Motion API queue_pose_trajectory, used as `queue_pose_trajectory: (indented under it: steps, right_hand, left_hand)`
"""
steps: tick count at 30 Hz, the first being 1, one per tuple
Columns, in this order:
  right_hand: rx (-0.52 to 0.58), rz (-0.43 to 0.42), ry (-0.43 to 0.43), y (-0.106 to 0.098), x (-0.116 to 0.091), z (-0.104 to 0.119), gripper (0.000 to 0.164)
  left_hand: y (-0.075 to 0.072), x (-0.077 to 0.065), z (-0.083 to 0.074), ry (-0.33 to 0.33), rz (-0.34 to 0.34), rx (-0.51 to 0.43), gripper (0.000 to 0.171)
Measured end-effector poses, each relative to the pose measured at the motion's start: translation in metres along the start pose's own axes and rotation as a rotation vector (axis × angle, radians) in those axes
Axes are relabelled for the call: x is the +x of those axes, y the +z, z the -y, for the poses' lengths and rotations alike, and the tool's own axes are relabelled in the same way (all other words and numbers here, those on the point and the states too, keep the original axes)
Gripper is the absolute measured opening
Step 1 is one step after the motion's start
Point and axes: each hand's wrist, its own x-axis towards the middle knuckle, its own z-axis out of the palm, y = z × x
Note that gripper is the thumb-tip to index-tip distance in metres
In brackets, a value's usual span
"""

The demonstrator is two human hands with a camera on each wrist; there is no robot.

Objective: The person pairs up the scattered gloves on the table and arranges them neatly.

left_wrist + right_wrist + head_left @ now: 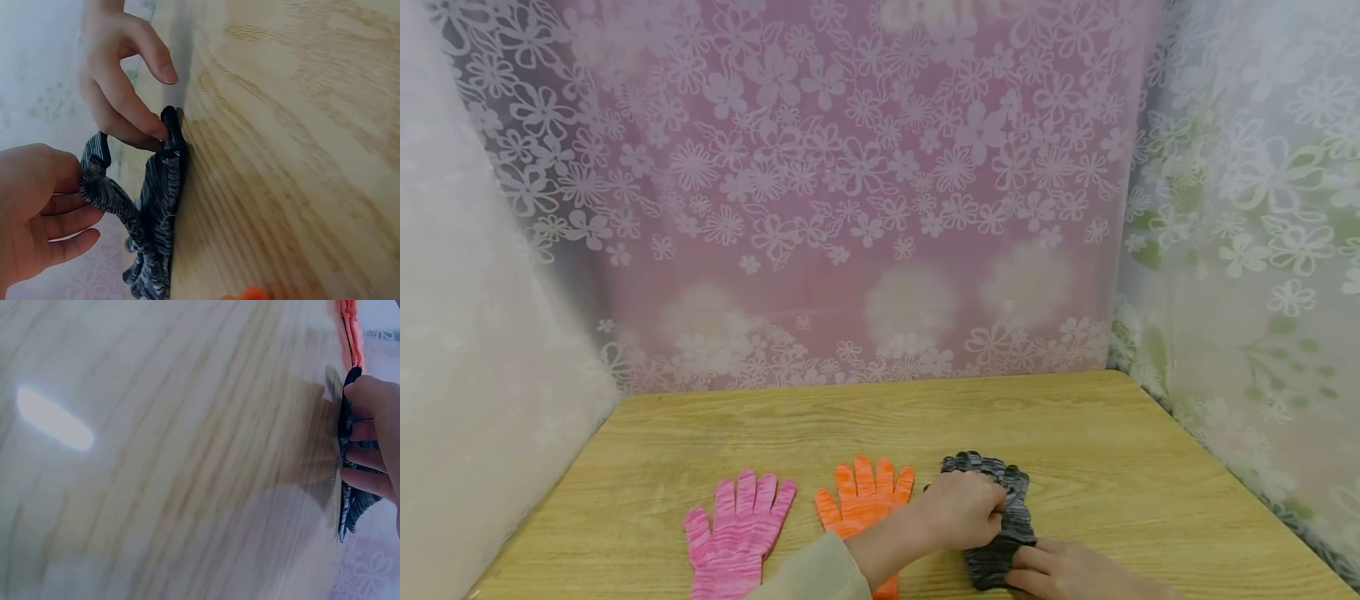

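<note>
A black-and-grey knit glove (1018,510) lies on the wooden table, its fingers pointing away and its dark cuff toward me. My left hand (964,508) reaches over it from the left and pinches a raised part of the knit, which stands up off the rest of the glove in the left wrist view. At the cuff is my right hand (1063,570), its fingertips pressing the edge while its thumb (161,65) stays apart. The left hand covers part of the glove's middle.
An orange glove (867,498) lies flat just left of the dark one, partly hidden under my left forearm. Farther left is a pink glove (734,533), spread flat. Flowered curtains (865,208) enclose the table (865,417) at the back and both sides.
</note>
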Motion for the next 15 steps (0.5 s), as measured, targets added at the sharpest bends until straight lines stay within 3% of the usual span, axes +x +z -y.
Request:
queue_pose_trajectory:
  steps: [7,11,15]
  right_hand:
    - [-0.112,0.057,-0.016,-0.004,0.002,0.001,0.016]
    - [-0.156,0.018,-0.047,0.0,0.002,0.001,0.014]
    - [-0.115,-0.029,-0.051,0.002,0.002,0.0,0.009]
  left_hand:
    - [0.009,-0.003,0.003,-0.028,0.084,-0.088,0.029]
    - [0.015,-0.002,0.004,0.008,0.115,-0.032,0.023]
    - [0.02,-0.001,0.005,0.043,0.136,0.04,0.016]
